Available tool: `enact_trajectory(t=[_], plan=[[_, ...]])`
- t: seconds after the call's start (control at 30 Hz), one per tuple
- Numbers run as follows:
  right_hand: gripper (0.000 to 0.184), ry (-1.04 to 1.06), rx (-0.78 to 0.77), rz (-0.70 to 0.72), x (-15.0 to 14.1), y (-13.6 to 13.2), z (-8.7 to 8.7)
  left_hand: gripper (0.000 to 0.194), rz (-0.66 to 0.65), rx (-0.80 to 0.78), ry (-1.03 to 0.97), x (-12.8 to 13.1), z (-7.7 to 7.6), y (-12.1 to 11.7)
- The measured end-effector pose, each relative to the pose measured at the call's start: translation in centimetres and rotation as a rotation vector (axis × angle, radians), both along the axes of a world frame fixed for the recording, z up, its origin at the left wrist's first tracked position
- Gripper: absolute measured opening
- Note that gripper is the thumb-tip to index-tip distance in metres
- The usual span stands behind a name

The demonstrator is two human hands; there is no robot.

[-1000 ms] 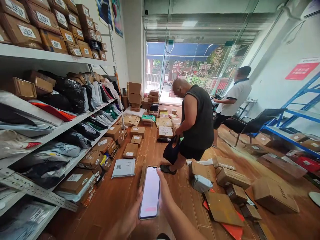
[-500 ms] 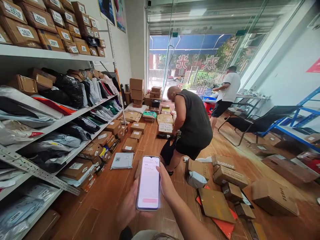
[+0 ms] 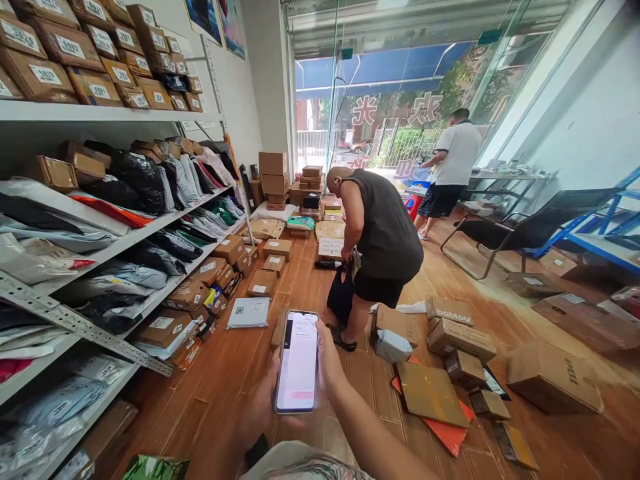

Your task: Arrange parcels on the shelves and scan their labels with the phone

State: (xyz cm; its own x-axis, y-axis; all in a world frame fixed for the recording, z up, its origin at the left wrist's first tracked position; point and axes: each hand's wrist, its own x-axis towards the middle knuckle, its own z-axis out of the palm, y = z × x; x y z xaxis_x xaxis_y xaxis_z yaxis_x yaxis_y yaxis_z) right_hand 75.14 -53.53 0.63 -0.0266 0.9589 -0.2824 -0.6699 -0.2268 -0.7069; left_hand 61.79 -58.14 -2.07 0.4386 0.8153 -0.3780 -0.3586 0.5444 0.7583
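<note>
A lit smartphone point(image 3: 299, 363) stands upright in front of me, its pale screen facing me with a pink bar near the bottom. My left hand point(image 3: 264, 390) is closed around its left side and back, fingers partly hidden behind it. Against the right edge, my right hand point(image 3: 330, 360) grips the phone, its thumb by the upper right corner. Beyond the phone, a flat grey-white parcel point(image 3: 249, 313) with a square code lies on the wooden floor.
To the left, a white metal shelf point(image 3: 125, 112) carries boxes and bagged parcels. Ahead, a person point(image 3: 385, 227) bends over a black bag point(image 3: 341, 293). Another person point(image 3: 453, 157) stands by the window. Cardboard boxes point(image 3: 463, 340) cover the floor at right, near a black chair point(image 3: 535, 223).
A dark strip now shows at the screen's upper left. My right thumb sits a little further right at the phone's edge. The view has shifted slightly; both hands still hold the phone.
</note>
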Motion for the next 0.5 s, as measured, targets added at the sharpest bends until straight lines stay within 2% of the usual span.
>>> enact_trajectory(t=[0.13,0.23,0.4,0.5], plan=[[0.032,-0.142,0.142,-0.060,0.9,-0.6,0.1,0.073,-0.051,-0.010,-0.041,0.5,1.1,-0.6],[0.028,-0.204,0.184,-0.045,1.6,-1.1,0.2,0.071,-0.066,-0.020,-0.065,0.6,1.0,-0.8],[0.028,-0.168,0.132,-0.016,2.0,-2.0,0.0,0.077,-0.064,0.001,-0.043,0.8,-0.4,-1.3],[0.039,-0.179,0.046,-0.042,1.9,-2.1,-0.6,0.083,-0.068,0.027,0.048,0.9,-0.8,-1.7]])
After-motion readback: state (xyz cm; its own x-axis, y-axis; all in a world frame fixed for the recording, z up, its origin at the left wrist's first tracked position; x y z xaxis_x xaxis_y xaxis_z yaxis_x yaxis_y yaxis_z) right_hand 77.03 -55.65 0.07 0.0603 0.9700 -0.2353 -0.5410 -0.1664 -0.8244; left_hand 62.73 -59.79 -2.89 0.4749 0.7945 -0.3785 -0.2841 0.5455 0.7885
